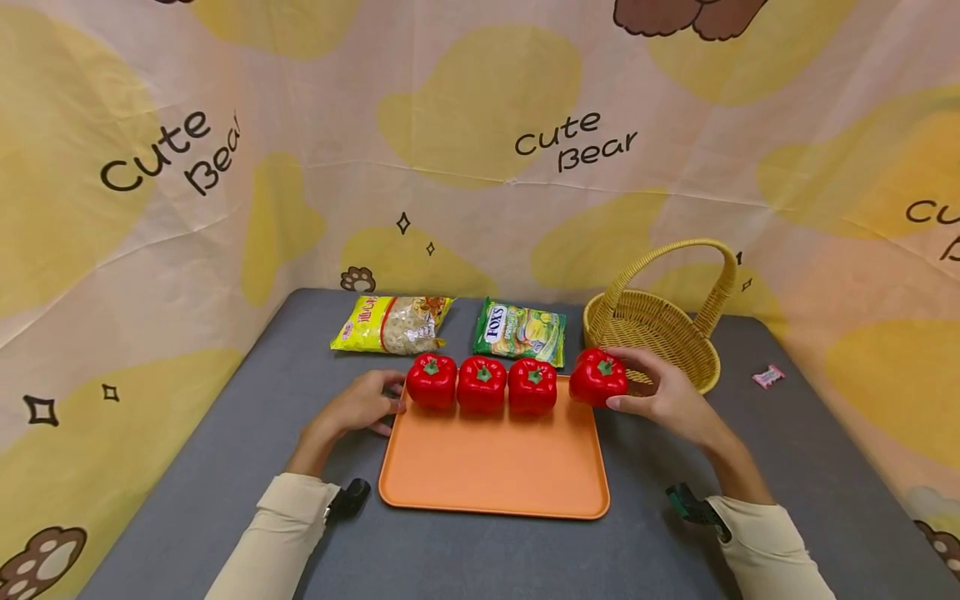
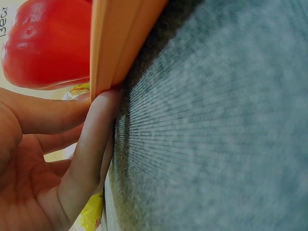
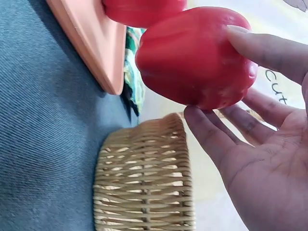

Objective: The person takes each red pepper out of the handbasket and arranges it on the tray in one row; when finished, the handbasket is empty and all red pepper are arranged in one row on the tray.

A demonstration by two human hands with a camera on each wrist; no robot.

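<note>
Three red bell peppers stand in a row along the back of an orange tray [image 1: 495, 467]: a left pepper [image 1: 431, 383], a middle pepper [image 1: 482, 387] and a right pepper [image 1: 532, 388]. My right hand [image 1: 667, 396] grips another red bell pepper [image 3: 192, 57] between thumb and fingers, raised by the tray's back right corner. At the tray's back left edge is my left hand [image 1: 363, 404]. In the left wrist view its thumb and fingers pinch the tray's rim [image 2: 108, 48].
A wicker basket [image 1: 648, 325] with a tall handle stands behind the right hand. At the back lie a yellow snack bag [image 1: 390, 325] and a green Fox's candy bag [image 1: 520, 332]. One small pink wrapped candy [image 1: 768, 377] lies far right on the grey table [image 1: 322, 533].
</note>
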